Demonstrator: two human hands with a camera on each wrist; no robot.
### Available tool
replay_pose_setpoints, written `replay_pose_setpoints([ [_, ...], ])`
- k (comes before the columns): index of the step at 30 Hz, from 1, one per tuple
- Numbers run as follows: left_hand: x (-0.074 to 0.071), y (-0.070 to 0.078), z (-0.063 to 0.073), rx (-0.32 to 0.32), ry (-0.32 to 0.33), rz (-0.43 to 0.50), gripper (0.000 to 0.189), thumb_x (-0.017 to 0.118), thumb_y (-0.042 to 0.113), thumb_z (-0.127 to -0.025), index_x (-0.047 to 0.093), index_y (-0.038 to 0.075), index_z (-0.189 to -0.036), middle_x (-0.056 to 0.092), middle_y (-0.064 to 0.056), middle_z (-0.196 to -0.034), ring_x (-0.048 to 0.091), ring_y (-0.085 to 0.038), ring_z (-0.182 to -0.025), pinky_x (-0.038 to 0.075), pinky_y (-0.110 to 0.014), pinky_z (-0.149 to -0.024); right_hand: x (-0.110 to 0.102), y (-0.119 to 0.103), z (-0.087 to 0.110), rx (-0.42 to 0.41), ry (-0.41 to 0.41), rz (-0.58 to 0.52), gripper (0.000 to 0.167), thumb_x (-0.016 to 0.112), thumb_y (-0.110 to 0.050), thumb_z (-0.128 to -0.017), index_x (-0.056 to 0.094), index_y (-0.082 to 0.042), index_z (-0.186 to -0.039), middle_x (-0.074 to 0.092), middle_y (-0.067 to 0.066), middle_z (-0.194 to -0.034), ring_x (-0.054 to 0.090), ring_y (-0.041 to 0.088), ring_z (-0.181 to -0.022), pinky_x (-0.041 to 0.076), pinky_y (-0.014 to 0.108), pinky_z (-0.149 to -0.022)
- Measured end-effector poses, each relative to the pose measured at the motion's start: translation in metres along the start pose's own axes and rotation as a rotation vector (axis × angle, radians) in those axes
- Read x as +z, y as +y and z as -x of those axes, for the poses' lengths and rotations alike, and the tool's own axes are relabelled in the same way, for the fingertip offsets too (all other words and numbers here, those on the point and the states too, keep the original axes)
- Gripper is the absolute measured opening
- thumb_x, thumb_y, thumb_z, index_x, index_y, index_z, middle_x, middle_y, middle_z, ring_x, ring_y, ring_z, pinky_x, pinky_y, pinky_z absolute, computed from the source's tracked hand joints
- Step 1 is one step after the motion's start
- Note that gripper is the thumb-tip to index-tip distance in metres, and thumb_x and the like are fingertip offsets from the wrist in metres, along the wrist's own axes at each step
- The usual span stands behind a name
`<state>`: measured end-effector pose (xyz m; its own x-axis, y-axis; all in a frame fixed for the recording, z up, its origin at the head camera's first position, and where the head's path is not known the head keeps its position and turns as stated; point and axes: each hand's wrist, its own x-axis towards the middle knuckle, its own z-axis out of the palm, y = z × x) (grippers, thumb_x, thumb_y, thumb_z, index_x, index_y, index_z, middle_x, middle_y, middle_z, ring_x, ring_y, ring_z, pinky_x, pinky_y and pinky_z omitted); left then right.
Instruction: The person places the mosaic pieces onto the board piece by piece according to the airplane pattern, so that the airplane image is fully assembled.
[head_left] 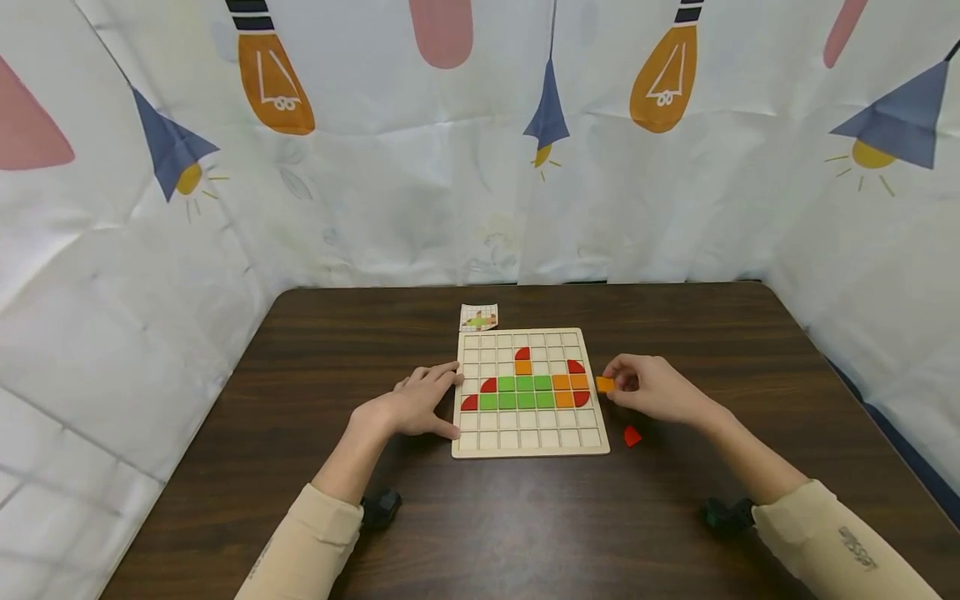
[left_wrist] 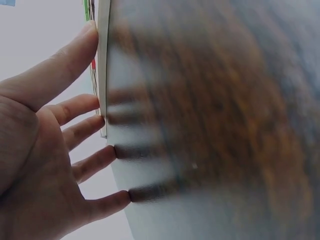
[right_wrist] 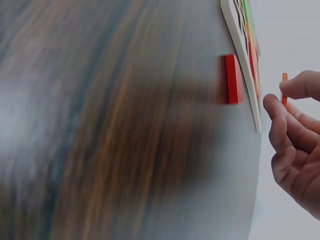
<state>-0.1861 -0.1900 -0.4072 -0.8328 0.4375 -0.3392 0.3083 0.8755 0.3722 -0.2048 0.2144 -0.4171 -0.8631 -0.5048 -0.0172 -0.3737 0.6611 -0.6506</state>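
A pale wooden grid board (head_left: pixel 498 437) lies on the dark table, with green and orange squares and red quarter-round pieces set in its cells. At its left edge my left hand (head_left: pixel 412 402) rests with fingers spread; in the left wrist view the thumb (left_wrist: pixel 75 55) touches the board's side. My right hand (head_left: pixel 656 387) pinches an orange square tile (head_left: pixel 604 384) between thumb and fingers, just off the board's right edge. In the right wrist view that tile (right_wrist: pixel 284 89) appears edge-on. On the table below this hand lies a loose red quarter-round piece (head_left: pixel 632 436).
A small picture card (head_left: pixel 478 317) with a coloured grid pattern lies behind the board's upper left corner. The brown wood-grain table (head_left: pixel 555 525) extends around the board. A white printed curtain (head_left: pixel 420 200) hangs behind it.
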Motion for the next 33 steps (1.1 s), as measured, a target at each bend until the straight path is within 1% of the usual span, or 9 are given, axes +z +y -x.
replay_pose_setpoints([
  [5,-0.001,0.000,0.000,0.001,-0.006,-0.004,0.086,0.083,0.045,-0.087,0.042,0.012,-0.156,0.017,-0.007,-0.170,0.021,-0.038,-0.150,0.024,-0.066,-0.115,0.007,-0.008,-0.007,-0.005,-0.015,-0.026,0.021,0.074,-0.009,-0.093,0.067,-0.006,-0.112,0.066,-0.004,-0.087,0.059,0.016,-0.072,0.051,0.031,-0.065],
  [11,-0.001,0.000,0.000,-0.002,-0.013,-0.008,0.086,0.082,0.046,-0.087,0.042,0.012,-0.156,0.017,-0.008,-0.170,0.021,-0.038,-0.150,0.024,-0.066,-0.115,0.017,-0.018,-0.016,-0.066,-0.028,-0.019,0.021,0.075,-0.009,-0.091,0.067,-0.004,-0.110,0.065,-0.005,-0.084,0.057,0.014,-0.070,0.050,0.030,-0.062],
  [18,-0.002,0.001,0.001,0.002,-0.026,-0.016,0.087,0.082,0.046,-0.088,0.041,0.012,-0.157,0.016,-0.008,-0.170,0.020,-0.039,-0.151,0.024,-0.067,-0.115,0.030,-0.034,-0.026,-0.112,-0.051,-0.010,0.020,0.077,-0.009,-0.090,0.067,-0.005,-0.106,0.064,-0.007,-0.080,0.058,0.011,-0.072,0.051,0.027,-0.067],
  [23,-0.003,0.001,0.001,0.012,-0.039,-0.021,0.086,0.079,0.045,-0.090,0.039,0.011,-0.158,0.014,-0.009,-0.170,0.017,-0.040,-0.152,0.020,-0.067,-0.116,0.034,-0.043,-0.032,-0.154,-0.047,-0.004,0.020,0.077,-0.009,-0.089,0.068,-0.004,-0.106,0.064,-0.009,-0.078,0.058,0.010,-0.071,0.051,0.028,-0.069],
  [29,-0.003,0.003,0.004,0.021,-0.063,-0.026,0.086,0.076,0.042,-0.093,0.035,0.009,-0.160,0.010,-0.012,-0.171,0.012,-0.040,-0.153,0.016,-0.067,-0.117,0.042,-0.049,-0.038,-0.204,-0.054,0.018,0.018,0.077,-0.010,-0.089,0.069,-0.005,-0.104,0.062,-0.010,-0.077,0.057,0.007,-0.070,0.051,0.027,-0.068],
  [33,-0.003,0.003,0.004,0.012,-0.079,-0.045,0.086,0.075,0.043,-0.095,0.033,0.009,-0.161,0.008,-0.011,-0.171,0.011,-0.039,-0.154,0.016,-0.065,-0.118,0.048,-0.051,-0.041,-0.239,-0.074,0.016,0.016,0.076,-0.009,-0.088,0.069,-0.004,-0.102,0.062,-0.010,-0.076,0.056,0.006,-0.068,0.051,0.027,-0.066],
])
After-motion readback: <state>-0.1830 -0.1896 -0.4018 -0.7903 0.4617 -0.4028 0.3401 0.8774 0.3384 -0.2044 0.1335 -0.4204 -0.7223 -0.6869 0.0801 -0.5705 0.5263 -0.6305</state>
